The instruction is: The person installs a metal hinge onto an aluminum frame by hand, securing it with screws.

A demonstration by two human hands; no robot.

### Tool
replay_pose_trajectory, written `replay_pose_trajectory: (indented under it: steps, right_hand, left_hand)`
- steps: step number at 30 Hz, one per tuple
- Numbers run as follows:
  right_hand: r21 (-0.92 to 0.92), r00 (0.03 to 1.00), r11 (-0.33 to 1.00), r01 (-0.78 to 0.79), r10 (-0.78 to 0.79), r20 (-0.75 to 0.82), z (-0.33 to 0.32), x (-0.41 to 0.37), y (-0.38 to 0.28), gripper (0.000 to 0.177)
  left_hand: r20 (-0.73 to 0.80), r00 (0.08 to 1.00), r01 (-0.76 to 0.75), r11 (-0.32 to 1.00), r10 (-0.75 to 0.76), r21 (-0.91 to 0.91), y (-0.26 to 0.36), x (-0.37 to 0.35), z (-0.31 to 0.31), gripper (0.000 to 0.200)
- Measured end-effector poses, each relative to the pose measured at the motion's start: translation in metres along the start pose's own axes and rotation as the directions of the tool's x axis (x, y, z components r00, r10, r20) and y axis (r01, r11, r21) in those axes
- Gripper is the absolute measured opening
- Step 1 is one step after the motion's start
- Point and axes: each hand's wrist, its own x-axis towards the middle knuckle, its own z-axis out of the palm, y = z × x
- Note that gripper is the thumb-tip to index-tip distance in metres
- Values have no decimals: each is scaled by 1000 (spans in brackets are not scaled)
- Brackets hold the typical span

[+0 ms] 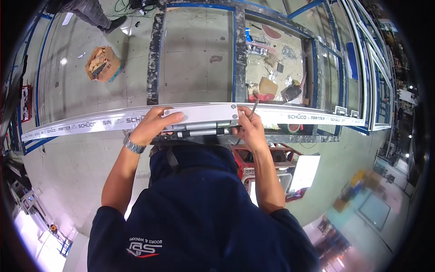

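A white bar (204,114), seemingly stiff and smooth, lies along a long rail (317,118); its ends look best to grip. The left hand (149,126) clasps one; the right hand (253,130), nearly closed on a thin rod (256,105), touches the other.

- At the centre, the cover (199,114) looked smooth and matt, with shiny metal screws (234,107).
- Just off centre toward 6 o'clock, the tube (203,133) had a smooth, silvery metal look and darker ends.
- At 1 o'clock, the thin rod (255,106) seemed to be dull metal.
- From 9 to 3 o'clock, the rail (317,117) looked smooth and glossy.
- Toward 12 o'clock, the frame (154,59) appeared rough and blotchy.
- At 10 o'clock, the box (109,75) was matt brown cardboard.
- At 9 o'clock, the watch (134,144) shone like metal.
- At 6 o'clock, the shirt (199,208) was soft, matt cloth.
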Motion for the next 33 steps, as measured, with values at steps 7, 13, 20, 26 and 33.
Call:
replay_pose_trajectory:
  steps: [7,13,20,26,33]
  right_hand:
    - [-83,985,991,108,-95,146,-70,-23,10,28]
    - [-98,982,990,101,-83,172,-94,-40,6,25]
    - [-201,981,968,149,-119,154,-94,-40,7,26]
    - [-291,989,945,151,-143,49,-71,-37,1,25]
    - [-319,999,948,14,-23,-24,-28,0,-16,24]
  left_hand:
    - [-101,994,40,999,-40,-2,-8,-25,72,39]
    - [-83,997,9,1000,-9,2,-8,-49,99,51]
    - [-37,983,-166,954,181,251,7,-50,82,76]
    - [28,989,-150,963,148,225,11,-28,52,74]
    - [39,985,-170,959,165,227,14,-1,-7,69]
